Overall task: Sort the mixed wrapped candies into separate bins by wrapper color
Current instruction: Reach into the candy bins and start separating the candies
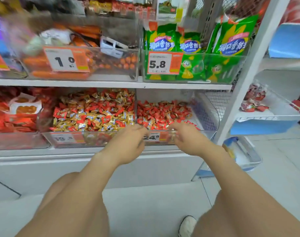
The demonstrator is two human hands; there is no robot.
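Mixed bin (94, 140) on the lower shelf (60, 152): gold candies (92, 117) and red ones jumbled together, heaped close to the rim. Red bin (208, 133) stands just beside it on the right and holds red candies (162, 113). A few near its front look gold.

Left hand (128, 142) sits at the dividing wall (136, 106) between the two bins, fingers curled down over the front edge. Right hand (186, 139) is over the red bin's front rim, fingers curled likewise. Both are blurred — cannot tell whether either pinches a candy or merely rests there.

Risks, as judged:
- The heap is high at the dividing wall, so a scooping motion may push gold pieces over into the red side.
- The wrappers look small and slick — a loose pinch could drop one off the front onto the floor (282, 177).
- Weight on the clear front rim may slide or tip a bin.
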